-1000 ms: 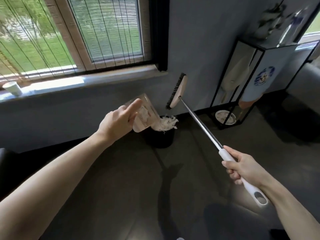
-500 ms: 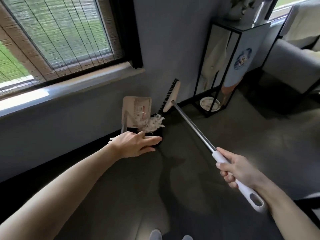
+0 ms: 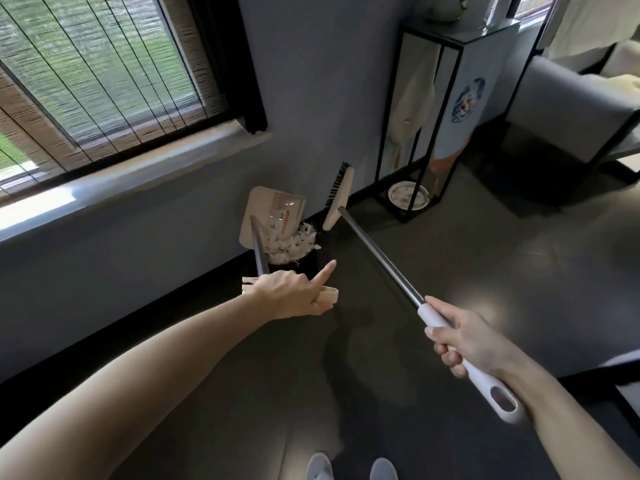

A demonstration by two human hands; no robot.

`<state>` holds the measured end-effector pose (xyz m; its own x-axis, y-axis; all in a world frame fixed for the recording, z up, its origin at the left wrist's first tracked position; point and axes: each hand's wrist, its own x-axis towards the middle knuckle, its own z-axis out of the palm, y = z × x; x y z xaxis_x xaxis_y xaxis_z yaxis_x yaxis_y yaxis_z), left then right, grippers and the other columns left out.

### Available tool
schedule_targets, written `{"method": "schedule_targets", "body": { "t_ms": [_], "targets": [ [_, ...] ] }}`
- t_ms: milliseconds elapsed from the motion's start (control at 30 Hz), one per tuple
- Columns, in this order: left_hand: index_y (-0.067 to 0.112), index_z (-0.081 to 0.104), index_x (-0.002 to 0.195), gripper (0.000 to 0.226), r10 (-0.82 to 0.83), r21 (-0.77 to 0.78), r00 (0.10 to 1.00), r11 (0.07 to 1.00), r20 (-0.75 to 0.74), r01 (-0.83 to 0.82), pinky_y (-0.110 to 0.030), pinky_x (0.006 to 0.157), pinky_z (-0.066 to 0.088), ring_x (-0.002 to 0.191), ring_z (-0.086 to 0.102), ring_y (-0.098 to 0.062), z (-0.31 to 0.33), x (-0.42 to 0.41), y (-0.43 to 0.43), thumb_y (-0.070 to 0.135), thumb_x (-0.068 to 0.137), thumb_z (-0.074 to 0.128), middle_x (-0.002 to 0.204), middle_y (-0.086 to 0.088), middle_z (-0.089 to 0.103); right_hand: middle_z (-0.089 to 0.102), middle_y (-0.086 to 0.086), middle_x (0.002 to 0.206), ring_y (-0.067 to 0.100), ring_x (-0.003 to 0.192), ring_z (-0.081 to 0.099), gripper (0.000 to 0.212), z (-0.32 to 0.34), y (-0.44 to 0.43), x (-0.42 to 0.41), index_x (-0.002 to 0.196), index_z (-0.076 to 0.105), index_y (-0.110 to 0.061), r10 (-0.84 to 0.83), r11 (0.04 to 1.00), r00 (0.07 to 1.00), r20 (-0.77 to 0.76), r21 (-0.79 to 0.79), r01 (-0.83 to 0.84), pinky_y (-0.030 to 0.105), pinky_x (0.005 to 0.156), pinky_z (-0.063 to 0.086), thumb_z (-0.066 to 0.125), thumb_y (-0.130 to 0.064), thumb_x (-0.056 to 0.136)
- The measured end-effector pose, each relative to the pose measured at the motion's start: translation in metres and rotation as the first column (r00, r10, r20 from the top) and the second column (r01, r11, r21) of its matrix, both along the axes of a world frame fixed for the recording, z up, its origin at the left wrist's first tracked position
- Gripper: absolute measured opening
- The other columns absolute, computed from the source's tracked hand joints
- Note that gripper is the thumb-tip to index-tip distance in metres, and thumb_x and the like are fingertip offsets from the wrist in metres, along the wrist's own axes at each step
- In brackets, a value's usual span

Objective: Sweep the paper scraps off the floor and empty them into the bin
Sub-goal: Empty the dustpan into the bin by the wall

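Note:
My left hand (image 3: 294, 294) grips the beige handle of the dustpan (image 3: 273, 213), index finger pointing out. The pan is tipped up on its metal pole above the black bin (image 3: 310, 268) by the wall. White paper scraps (image 3: 291, 245) heap at the bin's mouth, just under the pan. My right hand (image 3: 465, 337) holds the white grip of the broom's metal handle. The broom head (image 3: 339, 197), beige with black bristles, is lifted off the floor and stands to the right of the dustpan, near the wall.
A window with blinds and a sill (image 3: 131, 181) lies left. A black metal-framed stand (image 3: 433, 109) with a plate (image 3: 408, 195) on its base stands to the right of the broom. A grey sofa (image 3: 571, 109) is far right. Dark floor (image 3: 450, 254) spreads around; my feet (image 3: 349, 467) show below.
The view has tilted down and nearer the bin. My left hand has moved from the pan body down to the dustpan's handle; the pan now stands tipped upright over the bin.

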<state>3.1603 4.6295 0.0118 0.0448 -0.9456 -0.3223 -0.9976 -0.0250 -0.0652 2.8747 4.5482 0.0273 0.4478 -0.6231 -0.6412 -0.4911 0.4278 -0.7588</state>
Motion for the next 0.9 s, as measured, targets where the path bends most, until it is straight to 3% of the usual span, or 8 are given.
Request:
{"method": "schedule_targets", "body": {
  "t_ms": [67,200,300,433,900],
  "targets": [
    [0.028,-0.01,0.153,0.078,-0.076,0.002,0.993,0.997,0.088,0.076,-0.035,0.056,0.051,0.075,0.066,-0.026,-0.003,-0.001,0.004,0.066,0.094,0.025,0.085,-0.007,0.067,0.045,0.001,0.052,0.009,0.038,0.037,0.064,-0.001,0.001,-0.001,0.146,0.034,-0.033,-0.004,1.0,1.0,0.004,0.008,0.004,0.019,0.035,0.033,0.051,0.0,0.095],
    [0.034,-0.001,0.153,0.069,-0.247,0.035,0.95,0.969,0.191,0.245,-0.028,0.046,0.036,0.076,0.067,-0.024,-0.002,-0.002,0.018,0.065,0.096,0.02,0.088,-0.007,0.068,0.043,0.004,0.056,0.009,0.038,0.036,0.063,0.0,0.005,-0.003,0.147,0.034,-0.032,-0.004,1.0,1.0,0.009,0.01,0.004,0.019,0.035,0.032,0.05,0.0,0.095],
    [0.039,0.001,0.152,0.066,-0.3,0.101,0.933,0.953,0.198,0.285,-0.035,0.058,0.047,0.084,0.067,-0.027,0.001,0.0,0.038,0.066,0.095,0.018,0.098,-0.008,0.068,0.042,0.005,0.058,0.009,0.038,0.036,0.062,0.003,0.007,0.0,0.147,0.034,-0.031,-0.004,1.0,1.0,0.012,0.02,0.004,0.018,0.035,0.031,0.049,0.001,0.095],
    [0.039,-0.002,0.152,0.064,-0.365,0.186,0.907,0.926,0.208,0.33,-0.044,0.071,0.048,0.09,0.067,-0.032,0.005,-0.002,0.069,0.064,0.097,0.018,0.112,-0.015,0.065,0.042,0.005,0.058,0.009,0.037,0.036,0.062,0.007,0.01,0.002,0.147,0.033,-0.029,0.01,1.0,1.0,0.012,0.027,-0.01,0.017,0.034,0.031,0.049,0.001,0.096],
    [0.04,0.003,0.152,0.061,-0.441,0.306,0.881,0.874,0.172,0.378,-0.039,0.068,0.043,0.095,0.065,-0.035,-0.027,-0.002,0.124,0.061,0.098,0.023,0.115,-0.018,0.062,0.044,0.006,0.06,0.007,0.037,0.038,0.065,-0.014,0.06,0.046,0.149,0.03,-0.027,-0.009,1.0,0.999,0.034,0.026,0.008,0.019,0.034,0.033,0.051,0.001,0.094]
  ]
}}
